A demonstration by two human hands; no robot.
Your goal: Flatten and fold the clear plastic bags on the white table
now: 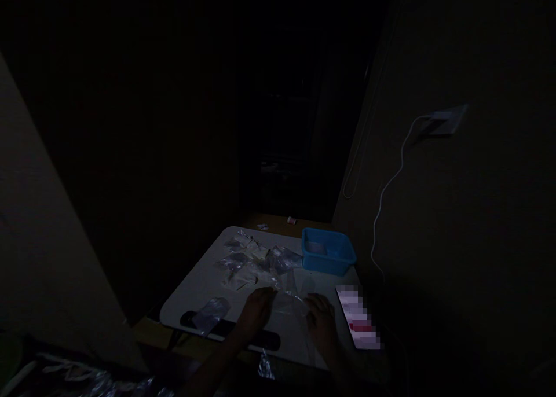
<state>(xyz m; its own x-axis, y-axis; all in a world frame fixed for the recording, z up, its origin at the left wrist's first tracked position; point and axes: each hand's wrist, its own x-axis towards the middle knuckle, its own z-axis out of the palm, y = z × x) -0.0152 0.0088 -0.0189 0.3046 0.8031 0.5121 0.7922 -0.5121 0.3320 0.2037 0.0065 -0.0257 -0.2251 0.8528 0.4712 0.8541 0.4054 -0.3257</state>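
Note:
In dim light, both hands are over the near part of a white table point(195, 287). My left hand point(259, 305) and my right hand point(319, 316) have curled fingers on either side of a clear plastic bag point(289, 301), which stretches between them. Several crumpled clear bags point(284, 259), some with pale contents point(243, 274), lie in a heap beyond my left hand. Another clear bag point(211, 314) rests at the table's near left, partly over a long dark slot point(267, 339).
A blue basket point(329, 263) holding a pale item stands at the table's far right corner. A lit phone or tablet point(358, 319) lies at the right edge. A white cable point(381, 203) hangs from a wall socket point(445, 120). Small items point(292, 220) lie beyond the table.

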